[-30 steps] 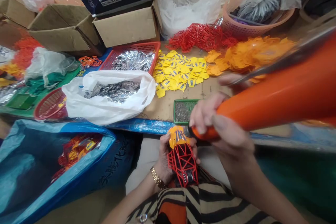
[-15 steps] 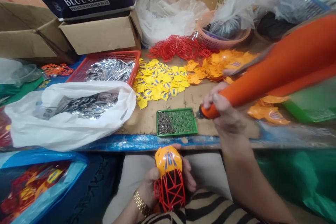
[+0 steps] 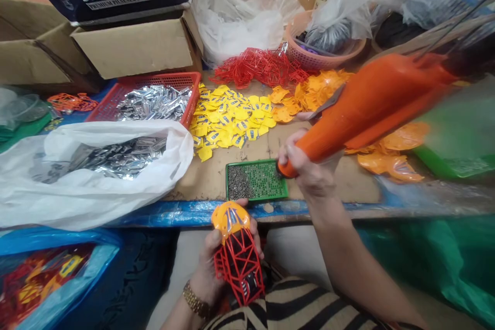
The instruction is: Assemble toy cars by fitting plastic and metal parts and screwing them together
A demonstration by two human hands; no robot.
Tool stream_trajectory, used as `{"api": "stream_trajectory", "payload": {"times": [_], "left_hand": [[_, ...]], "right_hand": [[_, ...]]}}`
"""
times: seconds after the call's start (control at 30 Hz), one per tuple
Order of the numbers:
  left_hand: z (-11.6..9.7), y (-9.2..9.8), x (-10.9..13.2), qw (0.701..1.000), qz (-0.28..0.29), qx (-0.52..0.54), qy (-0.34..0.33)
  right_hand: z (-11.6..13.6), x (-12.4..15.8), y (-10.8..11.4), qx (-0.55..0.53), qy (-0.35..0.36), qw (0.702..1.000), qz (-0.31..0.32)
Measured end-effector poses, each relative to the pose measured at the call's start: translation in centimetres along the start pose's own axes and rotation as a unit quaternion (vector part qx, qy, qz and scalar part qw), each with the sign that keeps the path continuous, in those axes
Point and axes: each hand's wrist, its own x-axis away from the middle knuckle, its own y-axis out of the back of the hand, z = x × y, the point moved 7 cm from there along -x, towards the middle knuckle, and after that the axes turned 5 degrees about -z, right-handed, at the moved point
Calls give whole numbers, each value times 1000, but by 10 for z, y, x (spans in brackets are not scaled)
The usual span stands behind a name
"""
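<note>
My left hand [image 3: 212, 252] is closed around a toy car body [image 3: 240, 255] with an orange hood and a red lattice cage, held over my lap below the table edge. My right hand [image 3: 311, 172] grips an orange power screwdriver [image 3: 359, 105] near its front end. The tool slants down to the left, its dark tip over the right end of a shallow green tray [image 3: 286, 195]. Small dark screws [image 3: 238, 181] are heaped in the left part of that tray, with others spread among its holes.
Yellow pieces [image 3: 228, 118], red lattice frames [image 3: 257, 68] and orange hoods [image 3: 320, 90] lie behind the tray. At the left stand a red basket [image 3: 195, 95] and a white bag [image 3: 27, 185] of silvery parts. A blue bag [image 3: 112, 247] of coloured parts sits low left; boxes [image 3: 135, 49] stand behind.
The screwdriver's tip has come left and over the tray's right end. My left hand and the toy car body have shifted left and slightly up in the picture, and the car is tilted more.
</note>
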Motion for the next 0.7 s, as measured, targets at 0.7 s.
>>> {"api": "stream_trajectory", "payload": {"times": [0.7], "left_hand": [[4,4,-1,1000,9,15,9]], "right_hand": [[-7,1,-2,-8,5,1000,-2]]}}
